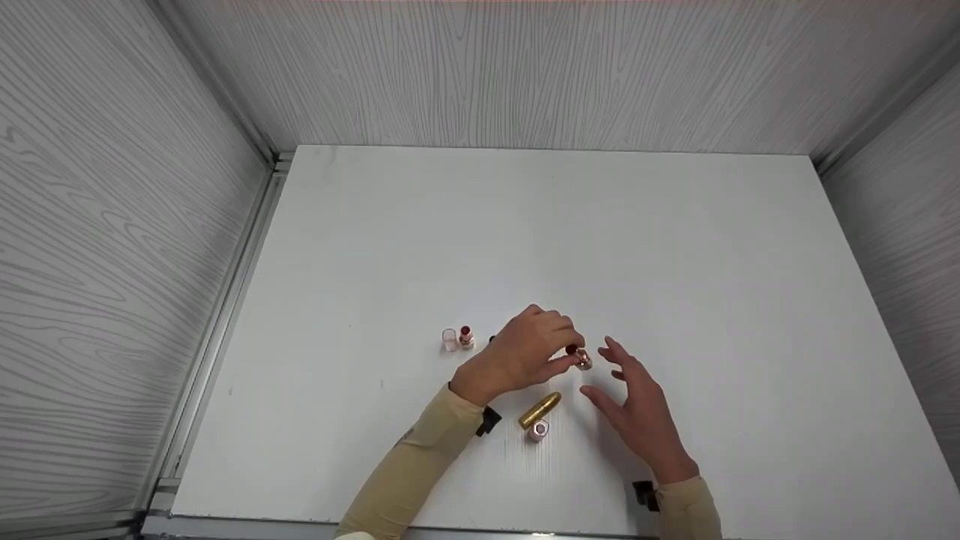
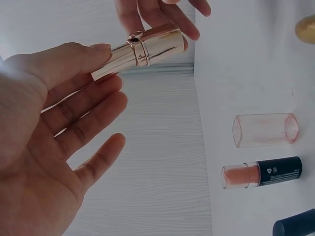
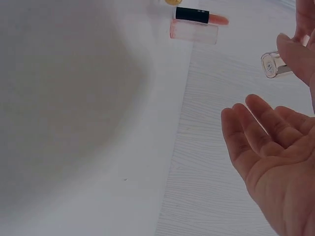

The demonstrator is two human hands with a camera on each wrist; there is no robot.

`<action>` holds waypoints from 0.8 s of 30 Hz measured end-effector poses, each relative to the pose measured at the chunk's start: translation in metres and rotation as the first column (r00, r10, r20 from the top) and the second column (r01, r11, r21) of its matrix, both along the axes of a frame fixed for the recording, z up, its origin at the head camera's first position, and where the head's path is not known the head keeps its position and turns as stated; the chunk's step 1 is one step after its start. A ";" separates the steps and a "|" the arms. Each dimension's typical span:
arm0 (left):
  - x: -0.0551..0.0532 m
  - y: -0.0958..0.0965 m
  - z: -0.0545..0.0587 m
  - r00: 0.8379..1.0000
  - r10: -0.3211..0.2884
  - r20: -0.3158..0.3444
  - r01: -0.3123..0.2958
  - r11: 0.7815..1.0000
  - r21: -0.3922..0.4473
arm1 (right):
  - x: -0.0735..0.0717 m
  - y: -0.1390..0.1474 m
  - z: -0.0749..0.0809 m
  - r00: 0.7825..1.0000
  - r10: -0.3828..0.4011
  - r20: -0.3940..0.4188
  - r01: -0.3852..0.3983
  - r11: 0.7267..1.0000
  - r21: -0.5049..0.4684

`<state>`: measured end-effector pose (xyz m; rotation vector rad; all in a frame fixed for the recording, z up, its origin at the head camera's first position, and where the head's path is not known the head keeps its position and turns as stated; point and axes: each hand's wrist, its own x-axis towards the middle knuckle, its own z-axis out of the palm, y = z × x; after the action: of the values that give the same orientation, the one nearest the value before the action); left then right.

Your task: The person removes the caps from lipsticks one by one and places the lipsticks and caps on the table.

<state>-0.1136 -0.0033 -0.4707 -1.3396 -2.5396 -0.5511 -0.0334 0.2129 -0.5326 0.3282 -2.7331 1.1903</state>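
Note:
My left hand (image 1: 521,349) pinches a shiny gold lipstick (image 2: 147,46) between thumb and fingers above the white table. In the head view a dark red spot shows at the lipstick's upper end, by the fingertips. My right hand (image 1: 641,412) is just to its right, thumb and fingers spread apart, holding nothing. Its fingers are close by the lipstick's wide end in the left wrist view. Below the hands lies a gold bullet-shaped tube (image 1: 540,411), with a small pinkish round piece (image 1: 538,430) at its lower end.
Left of my left hand stand a clear cap (image 1: 449,340) and an uncapped red lipstick (image 1: 466,337). The left wrist view shows a black-based peach lipstick (image 2: 279,172), a clear cover (image 2: 266,130) and a dark cylinder (image 2: 295,223). Wood-patterned panels (image 1: 465,75) enclose the table (image 1: 525,225).

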 end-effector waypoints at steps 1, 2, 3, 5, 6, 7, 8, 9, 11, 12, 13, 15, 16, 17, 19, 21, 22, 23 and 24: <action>-0.002 0.001 -0.001 1.000 0.009 -0.001 -0.009 1.000 -0.003 | 0.000 0.000 0.000 1.000 -0.003 0.002 0.003 1.000 -0.001; -0.004 0.002 -0.003 1.000 0.021 -0.009 -0.021 1.000 -0.012 | 0.000 0.000 -0.001 1.000 -0.004 0.002 0.004 1.000 -0.002; -0.006 0.003 -0.004 0.999 0.035 -0.023 -0.035 0.999 -0.027 | 0.000 0.001 -0.001 1.000 -0.005 -0.001 0.005 1.000 0.000; -0.011 0.006 -0.007 0.997 0.059 -0.054 -0.062 0.996 -0.058 | 0.000 0.001 -0.002 1.000 -0.005 -0.006 0.005 1.000 0.007; -0.013 0.007 -0.008 0.995 0.070 -0.075 -0.076 0.994 -0.076 | -0.001 0.001 -0.002 1.000 -0.004 -0.009 0.004 1.000 0.008; -0.015 0.008 -0.009 0.992 0.081 -0.092 -0.089 0.992 -0.094 | -0.001 0.001 -0.002 1.000 -0.005 -0.011 0.005 1.000 0.008; -0.017 0.010 -0.011 0.990 0.090 -0.107 -0.103 0.988 -0.113 | -0.001 0.001 -0.002 1.000 -0.005 -0.012 0.005 1.000 0.008; -0.019 0.012 -0.012 0.988 0.099 -0.118 -0.114 0.985 -0.132 | -0.001 0.001 -0.002 1.000 -0.005 -0.015 0.005 1.000 0.007; -0.023 0.015 -0.016 0.985 0.114 -0.133 -0.136 0.975 -0.177 | -0.001 0.001 -0.003 1.000 -0.003 -0.020 0.003 1.000 0.000; -0.024 0.017 -0.018 0.984 0.120 -0.135 -0.146 0.969 -0.200 | 0.000 0.002 -0.003 1.000 -0.002 -0.023 0.002 1.000 -0.002; -0.025 0.018 -0.020 0.983 0.127 -0.130 -0.154 0.962 -0.226 | 0.000 0.002 -0.003 1.000 -0.001 -0.025 0.001 1.000 -0.003; -0.027 0.021 -0.024 0.982 0.138 -0.127 -0.169 0.944 -0.282 | 0.000 0.003 -0.003 1.000 0.002 -0.031 -0.002 1.000 -0.002; -0.027 0.022 -0.026 0.982 0.143 -0.124 -0.175 0.934 -0.311 | 0.000 0.003 -0.003 0.999 0.002 -0.032 -0.002 1.000 -0.004; -0.027 0.023 -0.028 0.982 0.147 -0.118 -0.179 0.925 -0.336 | 0.000 0.003 -0.003 0.999 0.001 -0.032 -0.001 1.000 -0.003; -0.028 0.025 -0.033 0.982 0.153 -0.111 -0.184 0.909 -0.374 | 0.001 0.003 -0.003 1.000 -0.001 -0.030 0.001 1.000 -0.004; -0.029 0.026 -0.037 0.982 0.157 -0.102 -0.185 0.899 -0.397 | 0.001 0.003 -0.002 1.000 -0.004 -0.025 0.004 1.000 -0.005; -0.029 0.026 -0.039 0.983 0.159 -0.097 -0.185 0.896 -0.405 | 0.001 0.003 -0.002 1.000 -0.004 -0.026 0.004 1.000 -0.007; -0.029 0.026 -0.041 0.983 0.160 -0.095 -0.185 0.894 -0.408 | 0.002 0.003 -0.002 1.000 -0.004 -0.028 0.003 1.000 -0.008; -0.029 0.027 -0.042 0.983 0.161 -0.094 -0.185 0.892 -0.413 | 0.002 0.003 -0.002 1.000 -0.005 -0.027 0.004 1.000 -0.009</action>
<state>-0.1424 0.0233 -0.5132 -1.2027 -2.7946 0.0797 -0.0317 0.2156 -0.5347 0.3345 -2.7041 1.1874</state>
